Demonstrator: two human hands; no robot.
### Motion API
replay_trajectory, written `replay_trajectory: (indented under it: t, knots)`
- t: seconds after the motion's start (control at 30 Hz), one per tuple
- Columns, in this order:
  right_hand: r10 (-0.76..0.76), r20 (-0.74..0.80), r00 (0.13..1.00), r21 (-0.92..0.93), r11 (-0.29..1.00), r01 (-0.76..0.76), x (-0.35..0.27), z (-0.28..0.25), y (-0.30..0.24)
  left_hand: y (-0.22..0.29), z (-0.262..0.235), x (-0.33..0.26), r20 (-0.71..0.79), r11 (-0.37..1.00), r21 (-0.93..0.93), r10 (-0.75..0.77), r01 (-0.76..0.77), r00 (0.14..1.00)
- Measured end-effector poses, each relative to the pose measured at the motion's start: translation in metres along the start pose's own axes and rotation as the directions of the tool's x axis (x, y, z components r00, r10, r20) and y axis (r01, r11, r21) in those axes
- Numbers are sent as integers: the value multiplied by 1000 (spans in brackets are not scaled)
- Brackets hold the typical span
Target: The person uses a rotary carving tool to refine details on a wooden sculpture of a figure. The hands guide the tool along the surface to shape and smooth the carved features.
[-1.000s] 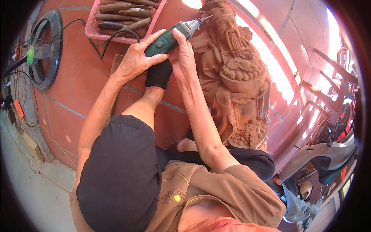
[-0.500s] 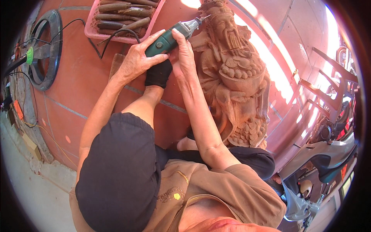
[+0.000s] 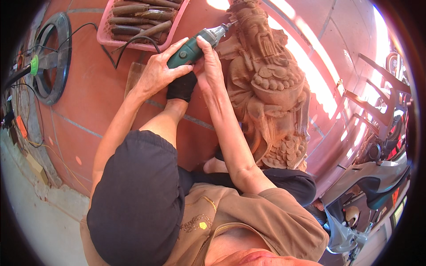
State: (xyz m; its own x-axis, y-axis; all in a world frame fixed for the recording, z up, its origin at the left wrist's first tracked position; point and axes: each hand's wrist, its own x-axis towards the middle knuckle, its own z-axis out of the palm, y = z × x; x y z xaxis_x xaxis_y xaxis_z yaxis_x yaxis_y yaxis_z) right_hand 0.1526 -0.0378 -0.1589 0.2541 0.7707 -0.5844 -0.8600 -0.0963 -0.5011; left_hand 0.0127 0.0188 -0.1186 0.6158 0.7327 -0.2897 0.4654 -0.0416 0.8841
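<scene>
A green rotary tool (image 3: 188,52) with a silver nose lies across both my hands. My left hand (image 3: 159,71) is closed round its rear part, thumb along the near side. My right hand (image 3: 209,66) grips it nearer the nose, thumb on top. The thin bit points up and right at the head of a brown carved wooden statue (image 3: 270,95), beside its headdress; whether the tip touches cannot be made out. This statue is a bearded, robed figure holding a bowl of round pieces, and it lies on its back to the right of my arms.
A pink plastic basket (image 3: 103,32) of wooden-handled tools (image 3: 142,21) stands at the upper left. The tool's black cord (image 3: 116,60) loops past it. A round black stand base (image 3: 62,57) sits far left on the red tiled floor (image 3: 84,119). A chair (image 3: 377,104) and motorbike (image 3: 368,177) are at right.
Both hands and the rotary tool have shifted slightly down and left, with the bit near the statue's headdress. The statue stays put.
</scene>
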Motion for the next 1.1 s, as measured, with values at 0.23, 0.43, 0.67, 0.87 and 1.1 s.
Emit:
replay_trajectory:
  t: [0.23, 0.43, 0.67, 0.87, 1.1]
  knots:
    - [-5, -10, 1000, -3, 1000, 5, -1, 6, -3, 6, -1, 1, 1, 1000, 0, 2, -2, 1000]
    - [23, -5, 1000, 11, 1000, -23, -1, 2, 1, 10, -3, 0, 27, 999, 34, -42, 41, 999]
    - [-5, 21, 1000, 50, 999, 4, -8, 14, -7, 26, -10, -1, 9, 1000, 11, 3, -3, 1000]
    - [-51, 86, 995, 109, 993, 41, -5, 26, -26, 40, -19, 14, -5, 981, 146, 128, -125, 992]
    - [-77, 95, 992, 173, 983, 60, 1, 25, -28, 49, -22, 22, 31, 972, 197, 126, -129, 992]
